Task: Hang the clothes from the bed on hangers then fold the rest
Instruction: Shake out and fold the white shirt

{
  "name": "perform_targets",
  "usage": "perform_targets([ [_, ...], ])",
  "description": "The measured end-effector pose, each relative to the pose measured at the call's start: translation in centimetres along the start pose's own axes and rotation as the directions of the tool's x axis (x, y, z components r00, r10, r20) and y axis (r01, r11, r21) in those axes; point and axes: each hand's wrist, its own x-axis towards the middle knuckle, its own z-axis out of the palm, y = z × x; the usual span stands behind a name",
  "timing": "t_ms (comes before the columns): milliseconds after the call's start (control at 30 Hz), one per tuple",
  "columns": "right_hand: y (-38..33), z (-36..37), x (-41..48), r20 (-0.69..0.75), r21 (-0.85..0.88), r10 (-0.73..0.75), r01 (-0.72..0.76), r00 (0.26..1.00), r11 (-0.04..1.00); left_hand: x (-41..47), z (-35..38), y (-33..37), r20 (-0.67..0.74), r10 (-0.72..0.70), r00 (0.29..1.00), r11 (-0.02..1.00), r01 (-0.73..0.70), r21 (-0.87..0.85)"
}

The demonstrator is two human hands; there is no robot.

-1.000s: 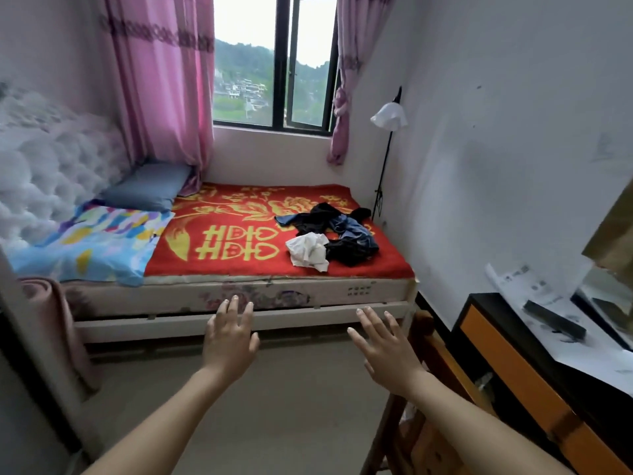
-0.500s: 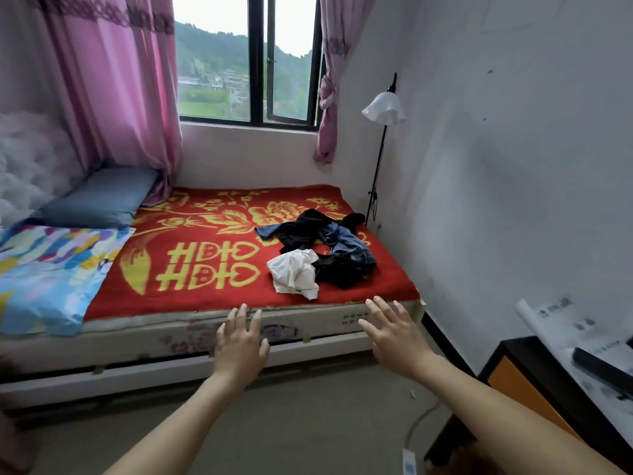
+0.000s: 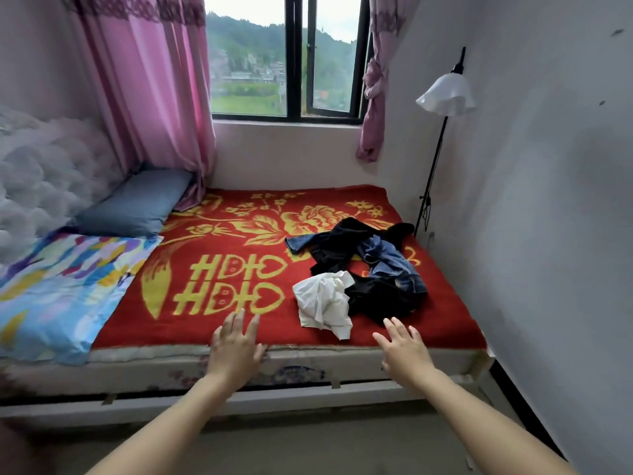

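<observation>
Left hand [image 3: 236, 344]: fingers straight, empty, over near edge of bed [image 3: 342, 358].
Right hand [image 3: 404, 349]: spread, empty, at 6 o'clock from clothes [image 3: 376, 299].
Clothes: heaped on bed's 3 o'clock side; bare blanket [image 3: 219, 241] toward 9 o'clock.

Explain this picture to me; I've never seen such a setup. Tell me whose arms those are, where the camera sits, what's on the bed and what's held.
No machine here: a person wears one wide-angle camera on the head, so you look down along their own arms. The left hand and right hand reach toward the near edge of the bed, fingers spread; neither has a grip on anything. On the red blanket lies a heap of clothes: a crumpled white garment, black pieces and blue jeans. To the left are a grey-blue pillow and a colourful quilt. No hangers show.
</observation>
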Motion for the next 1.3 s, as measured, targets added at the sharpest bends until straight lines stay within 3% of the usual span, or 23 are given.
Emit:
perform_targets([
  [200,-0.8,-0.4,11.3,0.005,0.02,0.05,-0.05,0.999,0.999,10.5,2.1,-4.7,-0.003,-0.045,0.999,0.999,0.044,-0.015],
  [367,-2.0,-0.5,20.5,0.067,0.066,0.102,-0.107,0.992,0.992,19.1,5.0,-8.2,0.071,0.005,0.997,1.0,-0.006,0.011],
  [667,-4.8,1.9,29.6,0.172,0.161,0.126,-0.154,0.977,0.975,25.6,10.9,-10.3,0.24,0.06,0.969,0.998,-0.059,-0.015],
  [800,-4.9,4.8,32.8,0.27,0.216,0.133,-0.194,0.954,0.957,26.9,13.7,-11.1,0.345,0.018,0.938,1.0,-0.016,-0.008],
  [1000,-3.4,8.3,39.1,0.417,0.371,0.198,-0.365,0.887,0.854,33.1,14.5,-12.6,0.361,-0.035,0.932,0.998,0.011,0.07],
  [1300,-0.4,12.7,48.9,0.595,0.549,0.266,-0.625,0.758,0.555,41.1,17.2,-11.6,0.445,-0.156,0.882,0.988,0.134,0.08],
])
